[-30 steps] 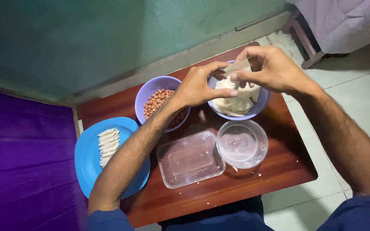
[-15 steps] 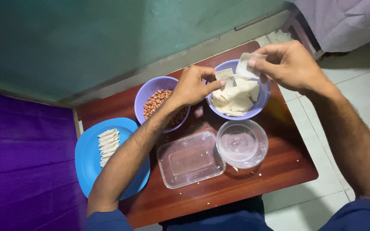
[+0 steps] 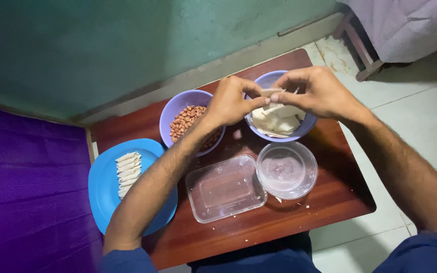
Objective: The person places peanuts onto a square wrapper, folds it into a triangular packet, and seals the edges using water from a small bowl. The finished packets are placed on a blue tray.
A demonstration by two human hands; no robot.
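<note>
Pinching thin pale wrapper strip (image 3: 271,92)

Single head-worn view, steeply downward and fairly near, over a small wooden table (image 3: 330,197) against a green wall (image 3: 127,45).

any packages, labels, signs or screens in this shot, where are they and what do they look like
No labels, signs or screens show.
Clear plastic container: rectangular, rounded corners, empty, front middle of the table.
Clear round tub: empty, right of the rectangular one.
</note>
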